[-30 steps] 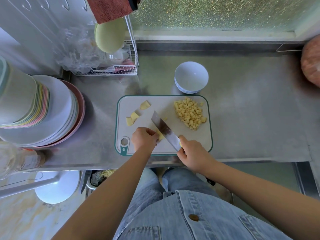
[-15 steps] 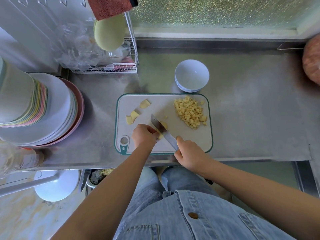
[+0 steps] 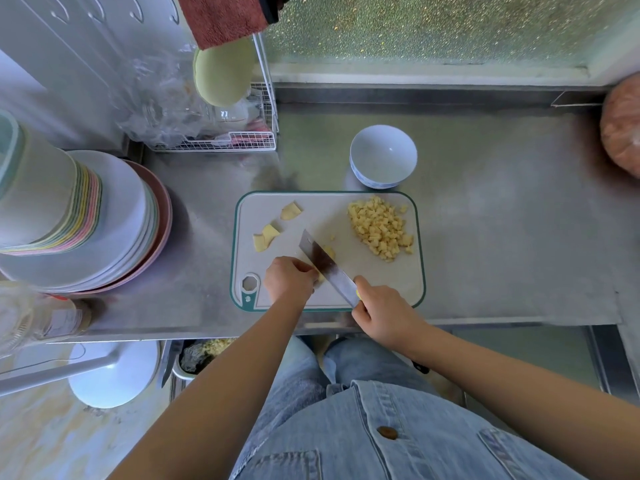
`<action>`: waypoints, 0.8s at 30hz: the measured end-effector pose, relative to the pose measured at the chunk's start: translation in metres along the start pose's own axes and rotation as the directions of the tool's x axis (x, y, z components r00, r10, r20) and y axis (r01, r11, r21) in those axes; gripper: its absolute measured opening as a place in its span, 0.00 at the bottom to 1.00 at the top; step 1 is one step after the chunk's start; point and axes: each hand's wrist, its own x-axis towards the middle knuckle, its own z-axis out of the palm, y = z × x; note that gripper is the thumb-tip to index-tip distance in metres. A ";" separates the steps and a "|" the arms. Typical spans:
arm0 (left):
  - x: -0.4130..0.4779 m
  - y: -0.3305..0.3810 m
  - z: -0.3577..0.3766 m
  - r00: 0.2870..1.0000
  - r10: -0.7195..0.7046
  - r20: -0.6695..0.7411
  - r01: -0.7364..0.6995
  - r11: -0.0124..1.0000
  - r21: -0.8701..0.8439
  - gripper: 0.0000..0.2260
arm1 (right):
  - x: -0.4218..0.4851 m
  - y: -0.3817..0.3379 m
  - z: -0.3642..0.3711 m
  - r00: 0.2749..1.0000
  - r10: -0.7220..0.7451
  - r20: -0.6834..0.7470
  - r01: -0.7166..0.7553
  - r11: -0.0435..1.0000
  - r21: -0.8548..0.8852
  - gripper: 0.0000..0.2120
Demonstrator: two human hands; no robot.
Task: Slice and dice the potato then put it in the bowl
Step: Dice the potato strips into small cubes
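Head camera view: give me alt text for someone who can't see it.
Right hand cuts a potato piece with a knife on a cutting board; left hand holds it. Diced potato lies piled near an empty bowl.

Surface: brushed stainless metal, dull sheen. Cutting board: matt plastic. Bowl: glossy ceramic. Knife blade: smooth metal. Rack: coated wire. Towel: rough cloth.

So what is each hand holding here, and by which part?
Right hand grips the knife by its handle; left hand pinches a potato piece beside the blade.
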 end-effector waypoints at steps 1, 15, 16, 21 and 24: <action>0.000 0.000 0.000 1.000 -0.002 -0.001 0.002 1.000 0.003 0.13 | 0.000 0.001 0.001 1.000 0.003 0.009 -0.003 1.000 -0.008 0.05; 0.008 0.003 0.001 0.997 -0.058 0.053 0.057 0.998 0.011 0.05 | 0.017 -0.007 0.010 0.996 0.078 0.050 -0.074 0.993 -0.088 0.07; 0.008 0.002 0.001 0.997 -0.052 0.055 0.051 0.999 0.006 0.05 | 0.017 -0.005 0.011 0.997 0.071 0.042 -0.068 0.995 -0.075 0.06; 0.005 -0.004 -0.004 0.994 0.072 0.086 -0.073 0.997 0.015 0.07 | 0.014 0.007 0.001 0.994 0.084 -0.063 -0.078 0.992 0.100 0.06; 0.007 -0.007 -0.006 0.977 0.195 0.089 -0.202 0.976 0.083 0.04 | 0.014 0.015 -0.011 0.976 0.166 -0.141 -0.134 0.968 0.212 0.04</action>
